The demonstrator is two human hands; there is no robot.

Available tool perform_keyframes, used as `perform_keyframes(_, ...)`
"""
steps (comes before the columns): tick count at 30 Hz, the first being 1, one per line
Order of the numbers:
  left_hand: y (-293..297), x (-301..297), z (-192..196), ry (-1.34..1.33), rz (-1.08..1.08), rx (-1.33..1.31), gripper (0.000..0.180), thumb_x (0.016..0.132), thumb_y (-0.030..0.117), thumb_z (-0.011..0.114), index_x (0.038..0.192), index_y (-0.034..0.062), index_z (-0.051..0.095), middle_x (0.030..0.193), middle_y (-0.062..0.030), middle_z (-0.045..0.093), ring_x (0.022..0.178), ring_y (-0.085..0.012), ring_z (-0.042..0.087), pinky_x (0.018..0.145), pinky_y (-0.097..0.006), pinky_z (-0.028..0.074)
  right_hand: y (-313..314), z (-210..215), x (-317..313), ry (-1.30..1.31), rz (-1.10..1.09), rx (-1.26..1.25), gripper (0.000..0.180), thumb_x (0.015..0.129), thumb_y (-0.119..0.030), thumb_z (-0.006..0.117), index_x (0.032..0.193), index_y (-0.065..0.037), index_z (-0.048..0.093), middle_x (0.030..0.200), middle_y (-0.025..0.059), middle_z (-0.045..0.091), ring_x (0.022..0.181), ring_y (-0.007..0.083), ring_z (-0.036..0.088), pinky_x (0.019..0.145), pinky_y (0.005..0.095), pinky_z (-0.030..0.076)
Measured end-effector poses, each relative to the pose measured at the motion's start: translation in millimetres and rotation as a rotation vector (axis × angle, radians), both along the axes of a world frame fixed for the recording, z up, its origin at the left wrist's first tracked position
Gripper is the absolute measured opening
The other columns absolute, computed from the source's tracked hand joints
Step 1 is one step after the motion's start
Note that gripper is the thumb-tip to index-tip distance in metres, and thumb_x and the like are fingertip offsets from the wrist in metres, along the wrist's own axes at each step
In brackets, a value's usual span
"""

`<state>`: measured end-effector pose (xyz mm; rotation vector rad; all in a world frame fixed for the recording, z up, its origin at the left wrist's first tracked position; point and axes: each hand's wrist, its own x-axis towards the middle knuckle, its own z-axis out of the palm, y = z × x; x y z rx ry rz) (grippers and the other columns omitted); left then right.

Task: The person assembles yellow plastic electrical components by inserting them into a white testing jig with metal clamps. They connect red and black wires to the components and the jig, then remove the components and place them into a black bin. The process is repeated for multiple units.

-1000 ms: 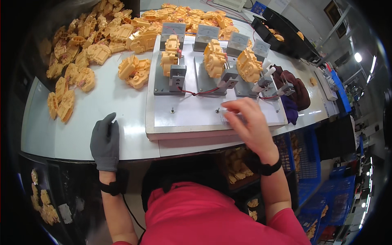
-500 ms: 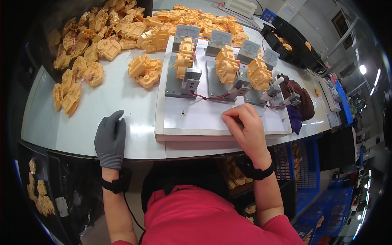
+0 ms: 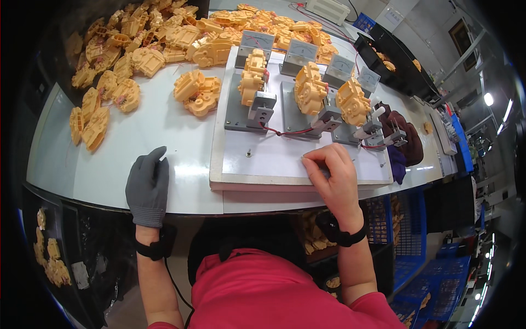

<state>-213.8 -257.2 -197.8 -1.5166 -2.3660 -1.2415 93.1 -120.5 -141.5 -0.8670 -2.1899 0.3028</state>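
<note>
Hands at rest at the white rectangular fixture board [image 3: 285,159], three yellow housings clamped on it.

Left of the board, loose yellow moulded plastic housings [image 3: 104,93] lie scattered over the white table [image 3: 82,170]; two more housings [image 3: 197,93] sit just beside the board's left edge. Our left hand [image 3: 148,183], in a grey knit glove, lies flat and released on the table, left of the board's near corner, grasping nothing. On the board we see three grey metal clamp fixtures [image 3: 257,107] in a row, each carrying a yellow housing, with red wires [image 3: 285,131] running between them and grey panel meters [image 3: 298,55] along the board's far edge. Our bare right hand [image 3: 334,178] rests on the board's near edge, fingers curled; we cannot tell whether it pinches anything. Right of the board lies a dark maroon cloth [image 3: 408,137].
</note>
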Motion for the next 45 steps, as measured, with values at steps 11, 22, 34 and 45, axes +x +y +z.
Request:
perform_keyframes(11,-1.2,0.4,1.6,-0.031,-0.005,-0.034,0.023,0.094,0.006,0.061,0.116,0.0062,0.067,0.084,-0.0061,0.057,0.074,-0.0166,0.055,0.071,-0.03,0.046,-2.5,0.5,-0.5,0.015,-0.029,-0.04,0.01,0.081,-0.005,0.074,0.088,-0.004,0.067,0.079,0.0064,0.06,0.075,0.0245,0.058,0.07,0.036,0.046)
perform_keyframes(22,0.1,1.3,-0.5,0.004,0.011,0.023,0.022,0.091,0.008,0.063,0.112,0.0103,0.069,0.079,-0.0064,0.056,0.071,-0.0208,0.056,0.067,-0.034,0.046,-1.7,0.8,-0.6,0.024,-0.051,-0.031,0.012,0.081,-0.007,0.075,0.087,-0.004,0.066,0.081,0.0067,0.061,0.078,0.0254,0.058,0.073,0.0368,0.044)
perform_keyframes(34,-3.3,3.8,16.7,-0.424,-0.228,0.061,0.023,0.094,0.007,0.063,0.117,0.0035,0.067,0.103,-0.005,0.062,0.096,-0.0141,0.059,0.082,-0.028,0.048,-2.2,1.4,-0.7,0.036,-0.048,-0.061,0.009,0.084,-0.007,0.072,0.085,-0.004,0.064,0.082,0.0065,0.061,0.08,0.0263,0.058,0.076,0.0383,0.043)
perform_keyframes(45,57.7,75.6,69.2,0.165,-0.517,-0.081,0.022,0.087,0.023,0.072,0.104,0.0093,0.07,0.098,-0.0109,0.066,0.097,-0.031,0.059,0.081,-0.04,0.049,-2.5,2.2,0.8,0.057,-0.045,0.024,0.016,0.082,-0.016,0.077,0.089,-0.007,0.066,0.083,0.0047,0.061,0.081,0.0247,0.058,0.078,0.0376,0.043)
